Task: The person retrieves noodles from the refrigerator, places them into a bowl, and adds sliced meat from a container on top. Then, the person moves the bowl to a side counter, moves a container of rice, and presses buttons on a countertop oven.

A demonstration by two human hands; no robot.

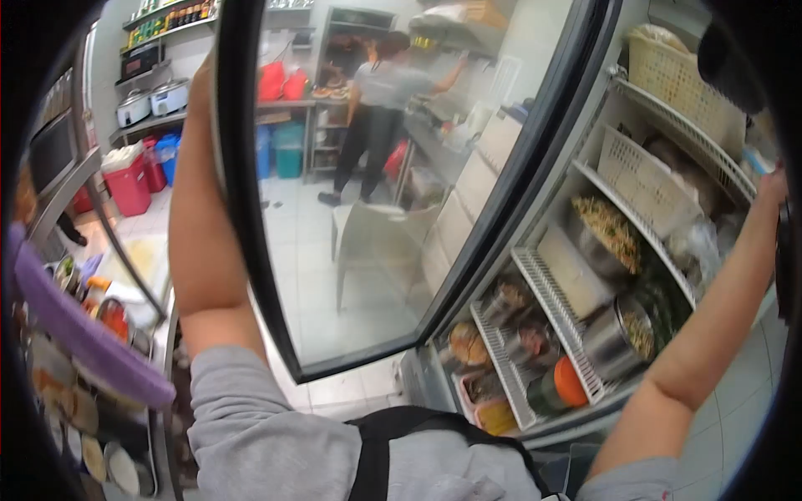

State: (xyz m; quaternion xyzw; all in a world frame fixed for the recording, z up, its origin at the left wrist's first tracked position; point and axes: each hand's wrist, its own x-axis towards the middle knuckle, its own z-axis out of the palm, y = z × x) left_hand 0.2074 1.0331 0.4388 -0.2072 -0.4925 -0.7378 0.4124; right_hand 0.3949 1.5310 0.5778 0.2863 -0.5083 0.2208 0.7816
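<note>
A glass fridge door (576,92) with a dark frame stands swung open in front of me. My left arm is raised along its outer edge, and my left hand (203,77) is up against the frame with its fingers hidden. Far to the right, my right hand (774,185) reaches to the fridge's upper shelves, small and partly cut off by the dark lens edge. Close to it are a white and blue packet (758,160) and a clear plastic bag (697,250). I cannot make out what its fingers hold.
Fridge shelves hold a yellow basket (681,79), a white basket (643,179), a metal bowl of chopped food (606,230), a metal pot (614,338) and an orange-lidded jar (570,382). Through the glass, another person (380,108) stands near a chair (376,242). A crowded counter (134,259) is left.
</note>
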